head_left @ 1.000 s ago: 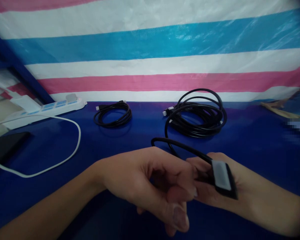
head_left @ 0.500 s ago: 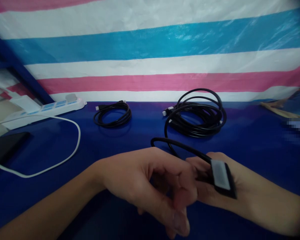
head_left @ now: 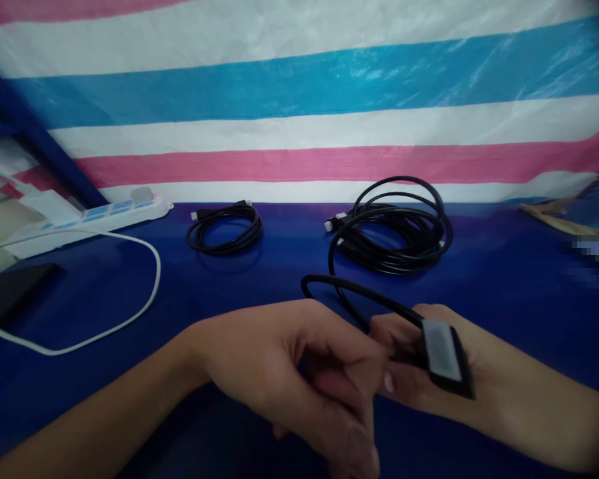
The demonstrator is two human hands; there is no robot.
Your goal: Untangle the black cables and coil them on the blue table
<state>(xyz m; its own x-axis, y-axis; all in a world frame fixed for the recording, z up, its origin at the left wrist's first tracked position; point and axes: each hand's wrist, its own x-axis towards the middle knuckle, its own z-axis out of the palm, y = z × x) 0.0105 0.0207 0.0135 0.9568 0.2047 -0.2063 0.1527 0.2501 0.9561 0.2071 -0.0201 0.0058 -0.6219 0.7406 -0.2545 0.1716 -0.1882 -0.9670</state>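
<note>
My right hand (head_left: 409, 352) is closed around the end of a black cable (head_left: 369, 289). The cable's flat black plug (head_left: 462, 359), with a pale grey patch (head_left: 442, 349) on its face, lies over the palm side near my wrist. My left hand (head_left: 294, 366) is right beside it, its fingers overlapping the right fingertips. Its thumb and index finger are pressed together low in front; whatever may be between them is hidden. From my right hand the cable loops back to a larger black coil (head_left: 399, 259) on the blue table (head_left: 279, 286).
A smaller coiled black cable (head_left: 224, 249) lies at the back centre. On the left are a white power strip (head_left: 120, 216) with a white plug, a looping white cord (head_left: 158, 266) and a dark flat object (head_left: 17, 289). Striped sheeting (head_left: 299, 86) hangs behind the table.
My left fingers have curled and shifted slightly, and the right thumb's tip now shows beside them. The right hand, plug and coils have stayed almost in place.
</note>
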